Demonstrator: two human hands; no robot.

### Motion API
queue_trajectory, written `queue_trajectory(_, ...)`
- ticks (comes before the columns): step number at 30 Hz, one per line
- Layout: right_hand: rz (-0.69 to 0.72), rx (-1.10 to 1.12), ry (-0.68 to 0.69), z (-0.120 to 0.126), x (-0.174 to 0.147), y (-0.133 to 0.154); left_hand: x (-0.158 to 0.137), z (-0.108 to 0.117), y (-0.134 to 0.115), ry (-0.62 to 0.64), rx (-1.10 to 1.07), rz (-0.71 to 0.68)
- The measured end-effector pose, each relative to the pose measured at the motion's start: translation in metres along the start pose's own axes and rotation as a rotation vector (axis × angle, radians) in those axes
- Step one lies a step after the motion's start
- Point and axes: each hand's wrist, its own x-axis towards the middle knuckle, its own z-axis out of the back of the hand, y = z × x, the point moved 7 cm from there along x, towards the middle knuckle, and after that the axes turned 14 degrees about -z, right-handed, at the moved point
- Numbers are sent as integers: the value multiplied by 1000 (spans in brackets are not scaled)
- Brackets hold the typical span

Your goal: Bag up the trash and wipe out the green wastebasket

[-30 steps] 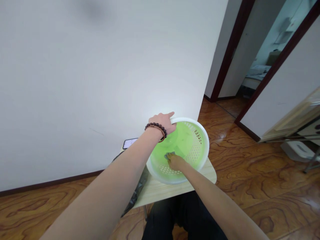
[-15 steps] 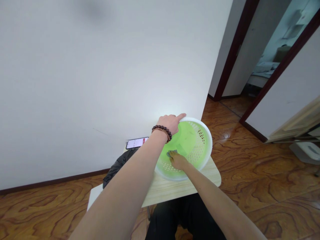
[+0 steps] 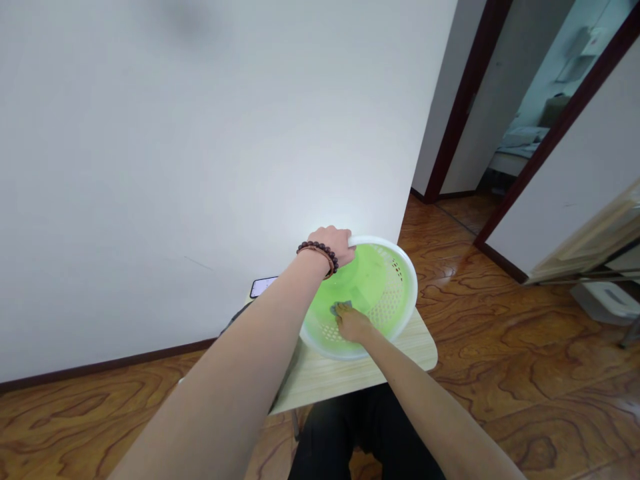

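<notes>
Now my left grip clasps the white rim of the green basket on the counter; inside the basket, my right grip pinches a grey cloth near the perforations.

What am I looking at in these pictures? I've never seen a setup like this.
There is no robot here: these are a person's two bare hands, seen by a camera worn on the head, looking forward and down. The left hand, with a beaded bracelet at its wrist, grips the white rim of a green basket on a small table. The right hand holds a grey cloth against the basket's inside. A phone lies by the left forearm, partly hidden.
</notes>
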Motion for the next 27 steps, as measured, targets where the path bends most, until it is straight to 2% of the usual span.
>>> queue_trajectory(5,33,18,28,7,-3,4,-9,6,7,-74,75,22)
queue_trajectory(9,29,33,51,8,0,3,-7,5,7,-112,53,32)
queue_trajectory(14,27,30,48,5,2,0,0,-5,-5,-41,-122,-69)
queue_trajectory(18,37,20,59,-1,-1,1,-9,-7,-15,14,-132,-158)
queue_trajectory(22,62,14,14,-4,-2,4,-15,-6,-14,-1,-88,-104)
queue_trajectory(27,68,31,18,-2,-2,6,-3,-7,-15,22,-105,-59)
